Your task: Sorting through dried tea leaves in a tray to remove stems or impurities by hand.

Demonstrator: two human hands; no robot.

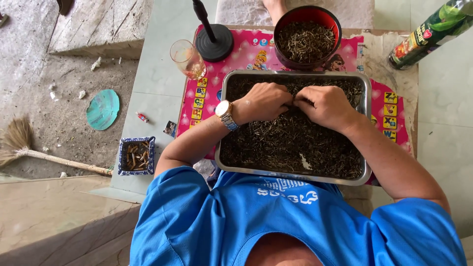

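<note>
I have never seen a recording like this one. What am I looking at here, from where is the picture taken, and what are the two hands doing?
There is no machine here. A person in a blue shirt wears a camera on the head, so the one picture looks straight down at that person's own arms. The left hand, with a wristwatch, and the right hand meet over a metal tray full of dark dried strands. The fingers are curled together and seem to pinch a few strands; what exactly they hold is too small to tell. The tray lies on a pink picture mat. Behind it stand a red bowl with the same dark material, a drinking glass and a black round stand. On the floor to the left sits a small blue patterned dish.
</note>
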